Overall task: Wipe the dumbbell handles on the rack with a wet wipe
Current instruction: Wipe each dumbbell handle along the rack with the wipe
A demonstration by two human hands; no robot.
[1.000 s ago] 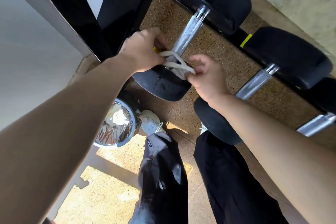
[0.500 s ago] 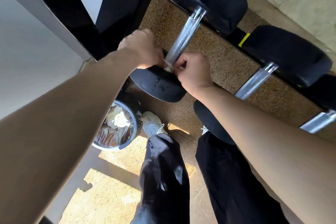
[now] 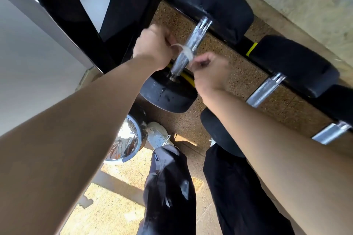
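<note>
Hiding wipe [image 3: 184, 52] ends, left hand [image 3: 152, 48], right hand [image 3: 210, 72] blur.

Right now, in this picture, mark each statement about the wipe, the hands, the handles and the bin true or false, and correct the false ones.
1. The wet wipe is looped over the left handle. True.
2. Only the right hand holds the wipe. False: the left hand pinches its other end.
3. The middle handle and the right handle carry no wipe. True.
4. The bin stands to the right of the person's legs. False: it stands to their left, beside the white shoe.
</note>
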